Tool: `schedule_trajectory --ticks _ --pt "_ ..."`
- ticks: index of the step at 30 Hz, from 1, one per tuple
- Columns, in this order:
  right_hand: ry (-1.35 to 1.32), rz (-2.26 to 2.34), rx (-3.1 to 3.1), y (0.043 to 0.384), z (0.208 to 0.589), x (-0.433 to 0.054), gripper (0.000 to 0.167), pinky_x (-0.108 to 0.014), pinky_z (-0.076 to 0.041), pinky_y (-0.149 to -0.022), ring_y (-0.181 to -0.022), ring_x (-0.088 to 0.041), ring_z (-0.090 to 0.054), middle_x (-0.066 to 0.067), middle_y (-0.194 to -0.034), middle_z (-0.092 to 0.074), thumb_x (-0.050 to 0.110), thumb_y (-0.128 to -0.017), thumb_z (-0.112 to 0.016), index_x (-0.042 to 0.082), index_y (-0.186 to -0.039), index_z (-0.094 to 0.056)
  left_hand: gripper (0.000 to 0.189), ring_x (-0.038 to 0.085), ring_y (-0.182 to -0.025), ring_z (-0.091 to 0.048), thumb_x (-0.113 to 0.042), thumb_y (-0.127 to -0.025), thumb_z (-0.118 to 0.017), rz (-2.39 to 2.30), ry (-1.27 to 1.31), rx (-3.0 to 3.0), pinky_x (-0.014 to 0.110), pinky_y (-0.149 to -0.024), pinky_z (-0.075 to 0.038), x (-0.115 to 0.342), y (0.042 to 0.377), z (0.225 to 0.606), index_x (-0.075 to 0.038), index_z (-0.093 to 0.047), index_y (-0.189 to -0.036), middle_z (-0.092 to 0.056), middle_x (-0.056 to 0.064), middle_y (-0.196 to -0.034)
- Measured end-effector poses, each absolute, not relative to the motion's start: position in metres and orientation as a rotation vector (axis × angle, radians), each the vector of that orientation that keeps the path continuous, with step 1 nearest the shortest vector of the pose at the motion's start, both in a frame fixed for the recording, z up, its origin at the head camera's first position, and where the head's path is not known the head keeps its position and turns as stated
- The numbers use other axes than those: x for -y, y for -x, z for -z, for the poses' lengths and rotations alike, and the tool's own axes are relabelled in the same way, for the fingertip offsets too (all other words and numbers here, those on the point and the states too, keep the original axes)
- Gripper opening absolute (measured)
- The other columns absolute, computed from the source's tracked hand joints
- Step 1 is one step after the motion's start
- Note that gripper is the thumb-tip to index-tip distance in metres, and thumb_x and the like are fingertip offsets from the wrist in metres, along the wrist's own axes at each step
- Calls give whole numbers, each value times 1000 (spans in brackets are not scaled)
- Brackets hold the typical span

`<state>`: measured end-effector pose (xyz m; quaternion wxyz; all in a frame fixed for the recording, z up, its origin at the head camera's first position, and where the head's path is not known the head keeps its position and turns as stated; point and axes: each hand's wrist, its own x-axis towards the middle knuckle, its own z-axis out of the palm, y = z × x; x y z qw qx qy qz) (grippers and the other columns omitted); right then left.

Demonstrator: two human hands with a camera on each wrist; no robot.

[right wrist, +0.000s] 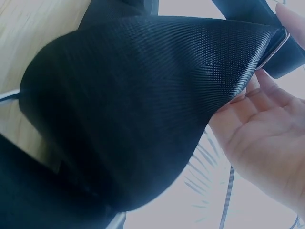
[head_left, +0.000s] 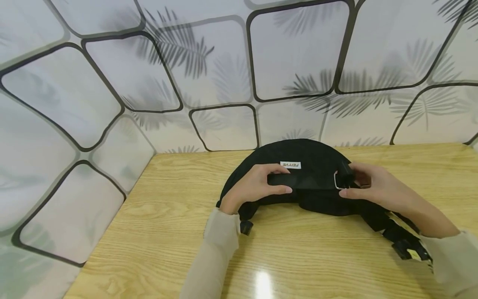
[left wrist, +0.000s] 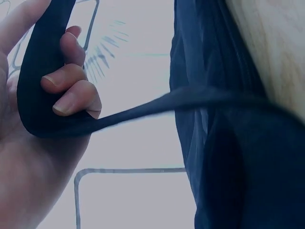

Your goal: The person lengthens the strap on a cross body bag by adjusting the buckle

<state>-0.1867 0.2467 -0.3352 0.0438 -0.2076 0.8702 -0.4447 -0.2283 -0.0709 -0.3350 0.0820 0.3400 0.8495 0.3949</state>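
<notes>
A black, half-round fabric bag [head_left: 257,160] with a white label [head_left: 290,165] lies on the table. Across its front runs a wide black strap [head_left: 304,181], held stretched between both hands. The left hand [head_left: 255,185] grips one end; in the left wrist view its fingers [left wrist: 71,98] curl over the webbing. At the other end, the right hand [head_left: 377,187] pinches the strap beside a metal ring [head_left: 336,181]. Seen from the right wrist, a loop of ribbed webbing [right wrist: 143,95] hangs near the right fingers [right wrist: 257,93], with the ring close to the fingertips.
A black buckle [head_left: 246,227] hangs below the bag on the left. On the right, another strap with black buckles [head_left: 402,249] trails past the forearm. The wood-grain table [head_left: 168,199] meets a pale patterned wall covering [head_left: 224,66] behind and at the left.
</notes>
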Motion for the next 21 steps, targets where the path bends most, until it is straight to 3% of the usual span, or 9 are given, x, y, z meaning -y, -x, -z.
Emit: schedule_trajectory --ticks 13,21 --pt "661 1383 -2698 187 341 -253 41 -22 -50 -69 -79 -14 -63 -4 -93 -63 3 -88 -77 -6 -124 -59 42 23 -124 -56 -22 -90 -80 -1148 -972 -2558 35 -103 -44 91 234 332 -7 -68 -127 -64 10 -130" --pt "609 1344 -2728 187 343 -258 46 -22 -48 -68 -82 -11 -62 -4 -98 -61 4 -89 -77 -7 -129 -57 43 25 -124 -54 -21 -91 -79 -1166 -920 -2523 38 -104 -44 103 234 329 -6 -67 -129 -61 11 -132"
